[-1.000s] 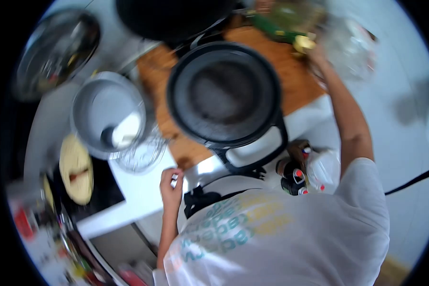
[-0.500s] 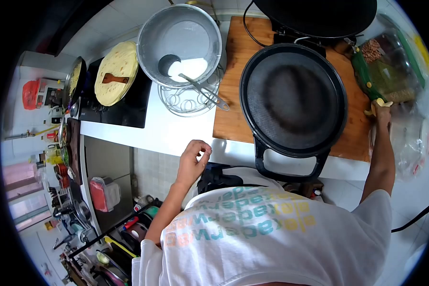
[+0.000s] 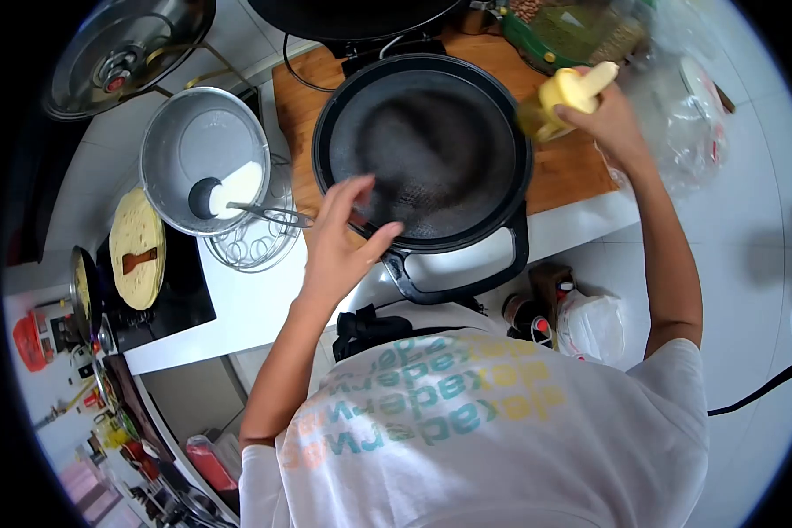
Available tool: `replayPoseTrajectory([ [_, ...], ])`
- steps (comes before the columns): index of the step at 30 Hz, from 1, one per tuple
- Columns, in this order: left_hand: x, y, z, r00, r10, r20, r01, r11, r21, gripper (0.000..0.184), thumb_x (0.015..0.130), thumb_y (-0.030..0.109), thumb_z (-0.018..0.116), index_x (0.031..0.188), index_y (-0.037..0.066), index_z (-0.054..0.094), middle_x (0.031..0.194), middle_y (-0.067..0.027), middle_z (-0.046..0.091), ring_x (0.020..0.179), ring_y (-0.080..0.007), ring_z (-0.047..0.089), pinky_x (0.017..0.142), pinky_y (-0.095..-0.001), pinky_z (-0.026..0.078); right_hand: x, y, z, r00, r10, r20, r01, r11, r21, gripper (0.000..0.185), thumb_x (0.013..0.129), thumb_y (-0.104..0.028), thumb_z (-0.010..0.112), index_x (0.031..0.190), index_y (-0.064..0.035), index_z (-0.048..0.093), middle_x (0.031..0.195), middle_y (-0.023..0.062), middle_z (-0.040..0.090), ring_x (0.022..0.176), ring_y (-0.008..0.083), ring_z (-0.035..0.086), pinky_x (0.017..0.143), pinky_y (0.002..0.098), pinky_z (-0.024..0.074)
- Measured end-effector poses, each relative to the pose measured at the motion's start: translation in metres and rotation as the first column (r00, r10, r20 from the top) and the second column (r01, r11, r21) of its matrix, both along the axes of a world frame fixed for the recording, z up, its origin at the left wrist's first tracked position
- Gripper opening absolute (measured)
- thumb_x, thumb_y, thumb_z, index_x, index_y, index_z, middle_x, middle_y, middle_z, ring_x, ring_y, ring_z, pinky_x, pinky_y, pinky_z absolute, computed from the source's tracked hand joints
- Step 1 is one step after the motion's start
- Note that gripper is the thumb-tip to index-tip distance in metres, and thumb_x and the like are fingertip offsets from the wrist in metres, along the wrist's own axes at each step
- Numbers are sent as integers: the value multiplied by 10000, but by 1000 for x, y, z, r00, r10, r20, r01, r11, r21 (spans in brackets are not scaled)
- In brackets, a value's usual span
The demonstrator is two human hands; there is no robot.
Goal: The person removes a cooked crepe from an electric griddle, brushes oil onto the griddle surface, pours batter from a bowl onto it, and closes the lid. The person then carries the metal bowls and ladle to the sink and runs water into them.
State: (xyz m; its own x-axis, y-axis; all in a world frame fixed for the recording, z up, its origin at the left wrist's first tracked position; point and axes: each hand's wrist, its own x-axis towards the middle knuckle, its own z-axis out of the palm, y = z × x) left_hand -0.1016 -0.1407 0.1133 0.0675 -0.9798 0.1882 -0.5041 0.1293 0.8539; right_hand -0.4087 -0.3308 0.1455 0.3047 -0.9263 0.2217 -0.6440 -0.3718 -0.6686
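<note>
From the head camera, the person's right hand (image 3: pixel 613 125) has its grip wrapped around a small clear bottle with a pale-yellow plastic top (image 3: pixel 556 104), blurred and tilted, at the right rim of a round, flat black pan with a loop handle (image 3: pixel 422 150). What the bottle holds is too blurred to tell. The left hand (image 3: pixel 341 242) is empty, its grip loose with thumb and fingers spread, over the pan's near-left rim; whether it touches the metal I cannot tell.

The pan sits on a brown wooden board (image 3: pixel 576 176) on the white counter (image 3: pixel 246 308), its cooking surface bare. Left of it, a deep grey metal pot (image 3: pixel 216 141) contains white batter (image 3: pixel 245 185) and a metal ladle with a long handle (image 3: pixel 277 216), the pot standing by a silver wire rack (image 3: pixel 251 253). Farther left, a brown wooden spatula (image 3: pixel 138 260) lies on a stack of pale-yellow round flatbreads (image 3: pixel 139 220).

The step in hand looks like readying the bare pan with the bottle. The next move would seem to call for steadying the bottle above the surface, with the left hand's fingers clear of the possibly hot metal.
</note>
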Motion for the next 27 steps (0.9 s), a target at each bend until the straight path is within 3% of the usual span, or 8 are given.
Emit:
replayPoseTrajectory([
  [2, -19, -16, 13, 996, -66, 54, 67, 998, -13, 750, 602, 162, 738, 1241, 65, 356, 1185, -111, 421, 1074, -211, 434, 842, -303, 400, 38, 42, 30, 990, 133, 38, -137, 979, 149, 597, 630, -152, 713, 1140, -24, 429, 1034, 78, 525, 918, 165, 528, 806, 276, 427],
  [5, -38, -25, 17, 992, -122, 9, 123, 989, -78, 892, 560, 249, 761, 1282, 71, 268, 1227, -168, 376, 1131, -284, 388, 909, -327, 359, 83, 83, 35, 915, 379, 140, -394, 914, 100, 618, 615, -173, 721, 1145, -36, 434, 1037, 79, 508, 947, 167, 509, 829, 280, 410],
  [8, -40, -16, 21, 986, -121, -115, 112, 990, -86, 860, 549, 226, 753, 1249, 52, 285, 1181, -165, 411, 1092, -273, 424, 915, -335, 345, 120, 116, 38, 896, 435, 92, -441, 894, 74, 635, 595, -217, 728, 1138, -46, 448, 1053, 89, 482, 986, 193, 486, 852, 296, 390],
  [9, -36, -10, 16, 985, -55, -165, 60, 998, 24, 818, 552, 199, 745, 1221, 35, 303, 1158, -152, 426, 1071, -267, 439, 900, -333, 354, 125, 117, 32, 878, 467, 105, -473, 880, 40, 561, 630, -243, 703, 1116, -56, 494, 1043, 84, 477, 1000, 204, 472, 859, 296, 379],
  [12, -31, 1, 8, 996, -17, -85, 16, 1000, -5, 803, 550, 175, 743, 1211, 24, 312, 1146, -145, 432, 1065, -266, 441, 891, -330, 360, 128, 116, 28, 846, 522, 113, -531, 845, 72, 422, 688, -266, 657, 1052, -73, 568, 1011, 70, 478, 1001, 200, 461, 857, 287, 375],
  [17, -34, 0, 2, 999, 33, -7, -34, 996, -77, 723, 548, 144, 737, 1147, 6, 356, 1076, -154, 455, 1007, -283, 457, 868, -338, 363, 131, 105, 26, 880, 475, -17, -471, 877, 98, 249, 809, -238, 536, 947, -46, 614, 881, 45, 535, 859, 147, 523, 774, 245, 412],
  [22, -23, -2, -10, 987, 157, 42, -155, 987, -51, 678, 559, 132, 730, 1124, 5, 379, 1040, -148, 477, 991, -283, 466, 865, -331, 362, 126, 87, 21, 816, 364, 449, -472, 867, 156, 219, 845, -234, 502, 893, -57, 623, 829, 17, 612, 720, 67, 530, 668, 209, 427],
  [27, -10, 2, -17, 967, 244, 77, -244, 970, -3, 681, 561, 136, 733, 1131, 12, 381, 1031, -141, 495, 986, -270, 483, 866, -324, 367, 105, 40, 7, 849, 15, 529, -177, 950, 256, 239, 798, -260, 530, 854, -53, 635, 717, 6, 596, 610, 51, 485, 568, 190, 391],
])
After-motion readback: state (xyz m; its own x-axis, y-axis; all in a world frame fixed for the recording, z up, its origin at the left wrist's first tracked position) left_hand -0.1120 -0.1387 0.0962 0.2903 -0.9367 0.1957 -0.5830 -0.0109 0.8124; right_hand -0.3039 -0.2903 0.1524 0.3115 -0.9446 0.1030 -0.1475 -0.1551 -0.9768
